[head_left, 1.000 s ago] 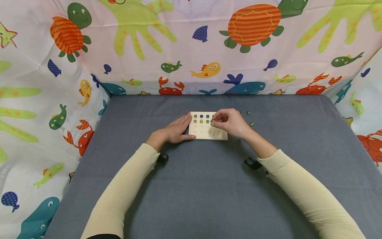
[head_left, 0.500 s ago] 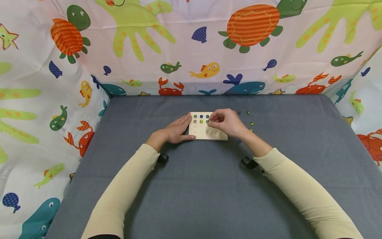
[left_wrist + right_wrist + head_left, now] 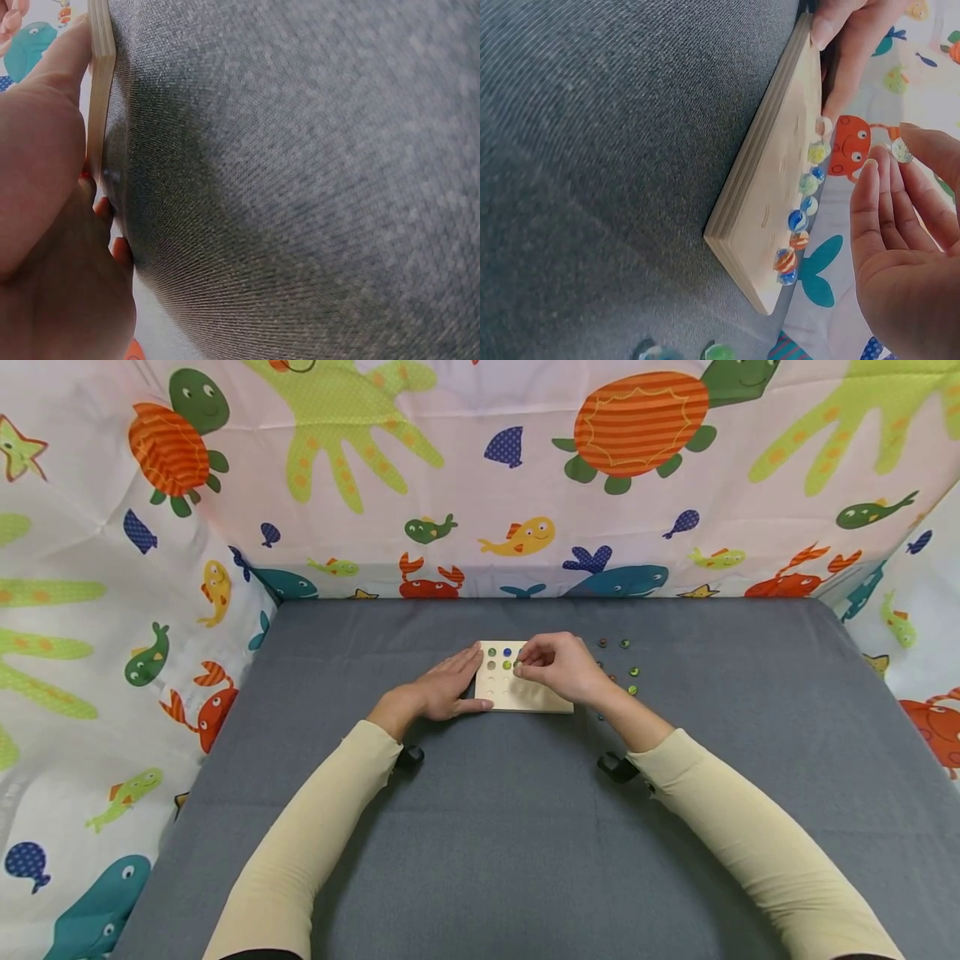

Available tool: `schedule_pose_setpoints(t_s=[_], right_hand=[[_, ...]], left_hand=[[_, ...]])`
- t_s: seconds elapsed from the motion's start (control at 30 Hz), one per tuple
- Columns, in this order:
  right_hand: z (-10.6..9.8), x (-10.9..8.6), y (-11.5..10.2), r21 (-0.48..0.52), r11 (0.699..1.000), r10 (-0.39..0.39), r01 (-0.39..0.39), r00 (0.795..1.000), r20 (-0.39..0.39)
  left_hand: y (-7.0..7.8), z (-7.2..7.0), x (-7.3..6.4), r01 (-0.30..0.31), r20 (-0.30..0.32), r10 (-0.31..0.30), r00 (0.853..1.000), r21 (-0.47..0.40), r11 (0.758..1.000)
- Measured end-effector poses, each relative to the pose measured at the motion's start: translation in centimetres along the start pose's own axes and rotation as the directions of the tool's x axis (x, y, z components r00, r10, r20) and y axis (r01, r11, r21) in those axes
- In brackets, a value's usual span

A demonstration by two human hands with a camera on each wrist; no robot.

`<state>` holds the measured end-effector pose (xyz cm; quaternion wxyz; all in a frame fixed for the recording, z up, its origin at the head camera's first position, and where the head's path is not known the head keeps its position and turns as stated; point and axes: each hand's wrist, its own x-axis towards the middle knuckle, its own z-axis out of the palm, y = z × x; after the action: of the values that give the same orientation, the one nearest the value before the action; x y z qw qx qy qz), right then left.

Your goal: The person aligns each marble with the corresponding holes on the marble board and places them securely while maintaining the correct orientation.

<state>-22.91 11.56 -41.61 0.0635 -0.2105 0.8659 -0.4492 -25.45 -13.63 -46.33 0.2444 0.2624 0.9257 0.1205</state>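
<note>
A pale wooden board [image 3: 542, 700] with rows of round hollows lies on the grey cloth. My left hand [image 3: 444, 683] rests along its left side, fingers straight, the thumb touching the front left corner. Above the board's back half is my right hand [image 3: 561, 667]. Its thumb and fingertips pinch a clear marble with a greenish tint [image 3: 901, 150], raised off the board in the right wrist view. Several marbles sit in the back hollows, among them an orange-striped marble [image 3: 785, 260] and a yellow-green marble [image 3: 818, 153]. My right hand hides some of these from the head view.
Several loose marbles lie on the cloth right of the board, including a green marble [image 3: 633, 672] and a reddish marble [image 3: 602, 642]. Behind the table hangs a curtain [image 3: 465, 460] printed with sea animals. Dark straps [image 3: 618, 768] stick out at both wrists.
My right hand has moved left across the board, still pinching the marble, and more loose marbles show behind its wrist. The left hand and the board stay in place.
</note>
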Motion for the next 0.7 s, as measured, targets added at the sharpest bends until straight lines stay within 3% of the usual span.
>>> schedule_pose_setpoints(t_s=[0.7], right_hand=[[2.4,1.8,0.4,0.002,1.000,0.001,-0.001,1.000,0.015]], left_hand=[[-0.6,0.3,0.2,-0.028,-0.016,0.028,0.999,-0.012,1.000]])
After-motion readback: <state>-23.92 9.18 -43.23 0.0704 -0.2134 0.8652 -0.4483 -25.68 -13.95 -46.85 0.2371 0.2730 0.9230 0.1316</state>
